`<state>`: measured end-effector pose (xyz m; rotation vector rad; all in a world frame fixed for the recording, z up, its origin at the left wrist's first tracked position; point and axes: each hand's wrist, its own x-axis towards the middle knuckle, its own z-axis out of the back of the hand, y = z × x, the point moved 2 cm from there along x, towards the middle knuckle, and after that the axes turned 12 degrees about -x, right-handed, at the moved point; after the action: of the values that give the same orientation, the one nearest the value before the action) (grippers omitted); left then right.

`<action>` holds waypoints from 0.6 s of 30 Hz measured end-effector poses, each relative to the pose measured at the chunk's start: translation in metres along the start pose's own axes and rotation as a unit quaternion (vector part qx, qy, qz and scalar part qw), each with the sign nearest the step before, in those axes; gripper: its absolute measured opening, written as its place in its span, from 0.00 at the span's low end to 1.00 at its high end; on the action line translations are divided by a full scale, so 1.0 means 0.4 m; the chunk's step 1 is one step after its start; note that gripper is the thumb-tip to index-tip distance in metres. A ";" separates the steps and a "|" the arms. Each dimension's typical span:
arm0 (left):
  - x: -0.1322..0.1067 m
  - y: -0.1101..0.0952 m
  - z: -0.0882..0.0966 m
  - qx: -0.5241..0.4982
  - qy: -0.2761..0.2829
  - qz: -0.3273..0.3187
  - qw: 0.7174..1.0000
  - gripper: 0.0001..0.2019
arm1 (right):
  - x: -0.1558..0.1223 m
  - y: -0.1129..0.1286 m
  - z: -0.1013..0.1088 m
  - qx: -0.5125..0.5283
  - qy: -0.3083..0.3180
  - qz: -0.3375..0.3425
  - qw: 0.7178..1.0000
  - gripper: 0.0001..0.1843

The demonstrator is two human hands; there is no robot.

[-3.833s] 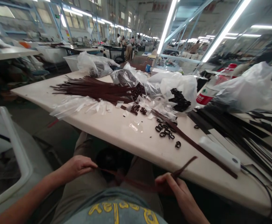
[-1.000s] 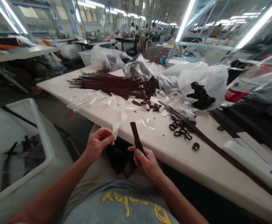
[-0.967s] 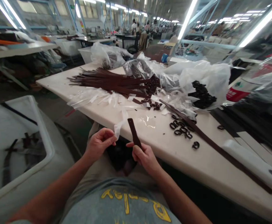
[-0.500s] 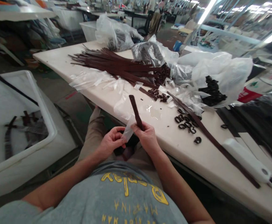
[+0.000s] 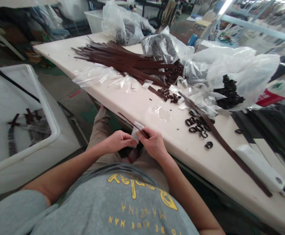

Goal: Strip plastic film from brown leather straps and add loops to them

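My right hand [image 5: 153, 141] pinches a dark brown strap [image 5: 128, 120], turned so that its thin edge shows. A small translucent plastic sleeve [image 5: 135, 131] lies against the strap between my two hands. The fingers of my left hand [image 5: 121, 141] are closed on the sleeve's lower part. Both hands are over my lap, just off the near edge of the white table [image 5: 176, 137]. How far the sleeve goes around the strap is hidden by my fingers.
On the table lie a pile of brown straps [image 5: 123, 62], loose plastic sleeves [image 5: 100, 76], black loops [image 5: 197, 125], a long strap [image 5: 220, 140] and a white corded device [image 5: 260, 168]. Filled plastic bags [image 5: 245, 68] line the far side. A white bin [image 5: 55, 137] stands at left.
The strap in my right hand has tipped from near upright to leaning left, edge-on. My left hand has moved right and slightly up, closer to my right hand.
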<state>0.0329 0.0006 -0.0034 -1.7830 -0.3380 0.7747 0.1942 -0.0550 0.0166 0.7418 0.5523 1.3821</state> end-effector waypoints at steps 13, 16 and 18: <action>0.040 -0.018 0.032 -0.447 -0.212 -0.074 0.866 0.13 | -0.118 -0.002 0.005 -0.011 0.215 -0.066 0.974 0.23; 0.043 -0.020 0.023 -0.451 -0.217 -0.095 0.861 0.13 | -0.132 -0.002 -0.022 -0.041 0.231 -0.074 0.969 0.23; 0.042 -0.021 0.016 -0.445 -0.215 -0.107 0.863 0.13 | -0.130 -0.007 -0.037 -0.051 0.227 -0.082 0.969 0.24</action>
<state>0.0423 0.0181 -0.0022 -2.3337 -1.3494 0.9288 0.1789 -0.1046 0.0008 0.2837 0.8736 1.4159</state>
